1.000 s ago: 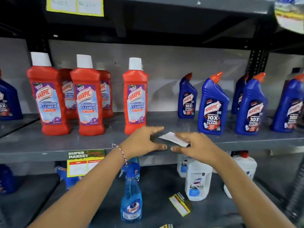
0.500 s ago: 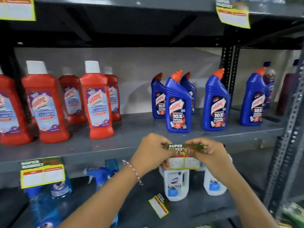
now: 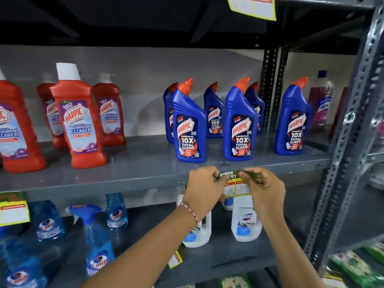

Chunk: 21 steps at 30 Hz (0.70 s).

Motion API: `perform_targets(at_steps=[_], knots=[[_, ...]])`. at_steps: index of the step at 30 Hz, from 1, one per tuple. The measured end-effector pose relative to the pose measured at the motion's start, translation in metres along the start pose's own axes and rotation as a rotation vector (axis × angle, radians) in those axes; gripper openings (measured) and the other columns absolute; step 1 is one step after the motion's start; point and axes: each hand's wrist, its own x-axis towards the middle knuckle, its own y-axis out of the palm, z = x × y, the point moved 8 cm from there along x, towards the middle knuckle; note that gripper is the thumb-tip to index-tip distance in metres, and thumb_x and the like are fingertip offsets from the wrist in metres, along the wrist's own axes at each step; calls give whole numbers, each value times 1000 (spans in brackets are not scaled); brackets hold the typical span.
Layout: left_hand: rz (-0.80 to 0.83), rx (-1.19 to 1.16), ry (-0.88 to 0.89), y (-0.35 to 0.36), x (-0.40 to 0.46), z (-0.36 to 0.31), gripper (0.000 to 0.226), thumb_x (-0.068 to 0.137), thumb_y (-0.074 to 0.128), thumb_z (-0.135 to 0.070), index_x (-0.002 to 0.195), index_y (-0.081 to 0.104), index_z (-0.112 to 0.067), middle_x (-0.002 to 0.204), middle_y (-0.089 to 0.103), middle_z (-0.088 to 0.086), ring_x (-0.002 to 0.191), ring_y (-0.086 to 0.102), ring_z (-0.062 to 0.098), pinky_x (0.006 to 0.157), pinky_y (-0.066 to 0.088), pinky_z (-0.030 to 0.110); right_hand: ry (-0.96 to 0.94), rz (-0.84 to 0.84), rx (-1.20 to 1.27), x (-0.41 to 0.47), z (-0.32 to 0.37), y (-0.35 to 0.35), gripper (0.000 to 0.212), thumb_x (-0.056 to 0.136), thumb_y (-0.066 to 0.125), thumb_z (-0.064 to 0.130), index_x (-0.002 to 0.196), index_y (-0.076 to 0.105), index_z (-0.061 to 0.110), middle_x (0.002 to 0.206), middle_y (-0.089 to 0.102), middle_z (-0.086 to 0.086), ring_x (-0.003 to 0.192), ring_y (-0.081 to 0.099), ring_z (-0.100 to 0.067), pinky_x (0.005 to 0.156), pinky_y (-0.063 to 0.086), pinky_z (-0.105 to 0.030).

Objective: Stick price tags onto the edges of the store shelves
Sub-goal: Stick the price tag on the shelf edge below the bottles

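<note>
Shelving: grey metal rack (image 3: 145, 177), front lip running level with the fingertips, set as the surface to take the tag.
Upright: perforated post (image 3: 351, 129) off to the outer side of the right fingers, carrying the shelves.
Red bottles: Harpic bathroom cleaner (image 3: 78, 119) standing well out beyond the left fingers, on the shelf top.
Blue bottles: Harpic toilet cleaners (image 3: 239, 123) standing just behind and above the fingers; tag probably meant for this row, hence centred under it.
White jugs: two (image 3: 245, 221) below the fingers on the lower shelf, partly hidden by the wrists.
Left hand (image 3: 204, 187): fingers pinched on the tag's green top strip at its left end, pressing it toward the lip.
Right hand (image 3: 262, 189): fingers pinched on the same strip at the right end, keeping it stretched and level.
Price tag (image 3: 233, 187): between the two sets of fingertips, green band folded at the shelf edge, yellow part hanging below; stuck or only held against the lip cannot be told.
Other tags: one on the lip far beyond the left fingers (image 3: 12, 210), one overhead (image 3: 252, 7), one lying loose below the left wrist (image 3: 176, 257).
</note>
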Motion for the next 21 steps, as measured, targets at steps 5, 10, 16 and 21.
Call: perform_targets(at_steps=[5,10,16,21], knots=[[-19,56,-21,4,5,0,34,88,67,-30,77,57,0,72,75,14,53,74,19,57,63,45,-2,2,-20,6,-4,1,9,80,76,14,88,73,16,84,75,3,75,69,-4,67,55,-15],[10,137,-66,2,7,-2,37,90,62,-36,69,54,-7,71,73,13,47,72,21,45,59,28,-68,-80,-135,6,1,-2,14,76,80,24,86,71,23,88,67,4,74,64,-5,63,46,-4],[-3,213,-84,-9,5,6,50,89,59,-44,67,62,2,60,72,17,40,68,25,47,62,36,51,-203,-91,17,-19,-20,32,67,86,35,87,65,22,88,65,-3,69,56,-10,59,44,-13],[-35,213,-40,-12,-12,32,50,92,56,-39,63,58,2,58,70,17,38,65,23,42,57,34,57,-327,36,-8,-37,-29,17,82,75,28,82,62,17,77,65,3,66,57,-8,61,47,-13]])
